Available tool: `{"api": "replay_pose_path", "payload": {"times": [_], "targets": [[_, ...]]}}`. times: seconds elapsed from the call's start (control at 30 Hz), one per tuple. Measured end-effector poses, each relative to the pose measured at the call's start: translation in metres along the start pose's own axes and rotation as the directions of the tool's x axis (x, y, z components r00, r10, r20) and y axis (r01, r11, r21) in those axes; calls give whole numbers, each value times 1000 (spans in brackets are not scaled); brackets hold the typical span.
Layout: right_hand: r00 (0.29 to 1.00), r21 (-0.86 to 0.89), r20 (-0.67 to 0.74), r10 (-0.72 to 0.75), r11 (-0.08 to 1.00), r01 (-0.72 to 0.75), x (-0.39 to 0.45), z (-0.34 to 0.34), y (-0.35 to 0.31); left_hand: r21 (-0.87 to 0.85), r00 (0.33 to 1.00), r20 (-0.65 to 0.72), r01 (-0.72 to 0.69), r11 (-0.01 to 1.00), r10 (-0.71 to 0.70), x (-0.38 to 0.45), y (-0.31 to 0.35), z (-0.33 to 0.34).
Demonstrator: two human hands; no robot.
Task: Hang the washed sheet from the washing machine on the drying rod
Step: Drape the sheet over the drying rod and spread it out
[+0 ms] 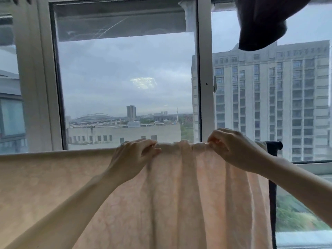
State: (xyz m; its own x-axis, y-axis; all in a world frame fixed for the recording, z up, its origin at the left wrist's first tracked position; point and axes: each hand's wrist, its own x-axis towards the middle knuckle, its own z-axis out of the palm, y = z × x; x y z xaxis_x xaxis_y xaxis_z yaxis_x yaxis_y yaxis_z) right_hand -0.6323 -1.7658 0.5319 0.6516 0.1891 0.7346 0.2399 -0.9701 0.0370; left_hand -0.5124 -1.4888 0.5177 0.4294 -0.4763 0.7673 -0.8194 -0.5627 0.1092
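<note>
- The window (125, 78) fills the view ahead of me.
- The peach sheet (179, 194) hangs draped over the dark rod (274, 145), bunched between my 2 hands.
- My left hand (133, 155) pinches the sheet's top fold.
- My right hand (231, 148) pinches it too.

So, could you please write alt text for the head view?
Two bare hands, left hand and right hand, pinch the bunched top edge of a peach sheet draped over a dark rod before a window, with city buildings outside under grey sky.
</note>
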Motion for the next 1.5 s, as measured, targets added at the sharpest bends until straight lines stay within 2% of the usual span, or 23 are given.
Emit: {"api": "replay_pose_path", "payload": {"times": [0.2, 0.37, 0.53, 0.67, 0.77, 0.87, 0.93, 1.03, 1.13, 1.2, 1.37, 1.4, 1.5], "targets": [[999, -81, -31, 45, 996, -48, -17, -3, 8, 26, 999, -28, -28, 999, 29, 5, 13, 13], [996, -100, -59, 64, 992, -70, -21, -2, 13, 97, 987, -67, -140, 985, 146, 12, 33, 28], [999, -55, 10, -47, 997, 47, -26, -12, 27, 147, 980, -67, -174, 974, 185, 19, 55, 42], [993, -162, -12, -119, 980, 115, -33, -24, 52, 155, 988, -91, -109, 982, 124, 24, 74, 55], [998, -39, 4, -56, 998, 56, -39, -35, 71, 154, 994, -98, -38, 987, 53, 27, 94, 67], [996, 116, 92, 1, 993, -11, -45, -49, 92, 183, 997, -73, -16, 983, 30, 31, 121, 84], [991, 202, 132, 24, 978, -50, -46, -55, 108, 213, 994, -104, 7, 977, 15, 34, 143, 95], [986, 464, 163, 42, 878, -114, -46, -57, 128, 190, 985, -168, 61, 980, -29, 39, 175, 111], [941, 736, 329, 86, 601, -312, -48, -62, 141, 92, 976, -198, 116, 989, -96, 41, 200, 122], [902, 774, 429, 51, 494, -396, -51, -67, 149, 70, 969, -213, 147, 987, -129, 41, 212, 124], [910, 767, 413, 26, 529, -363, -47, -72, 146, 138, 973, -142, 202, 970, -183, 40, 235, 122], [919, 752, 391, 43, 561, -346, -46, -72, 143, 146, 975, -124, 203, 968, -185, 40, 239, 122], [958, 615, 279, 68, 753, -233, -44, -70, 137, 163, 982, -82, 184, 969, -172, 42, 244, 121]]}}
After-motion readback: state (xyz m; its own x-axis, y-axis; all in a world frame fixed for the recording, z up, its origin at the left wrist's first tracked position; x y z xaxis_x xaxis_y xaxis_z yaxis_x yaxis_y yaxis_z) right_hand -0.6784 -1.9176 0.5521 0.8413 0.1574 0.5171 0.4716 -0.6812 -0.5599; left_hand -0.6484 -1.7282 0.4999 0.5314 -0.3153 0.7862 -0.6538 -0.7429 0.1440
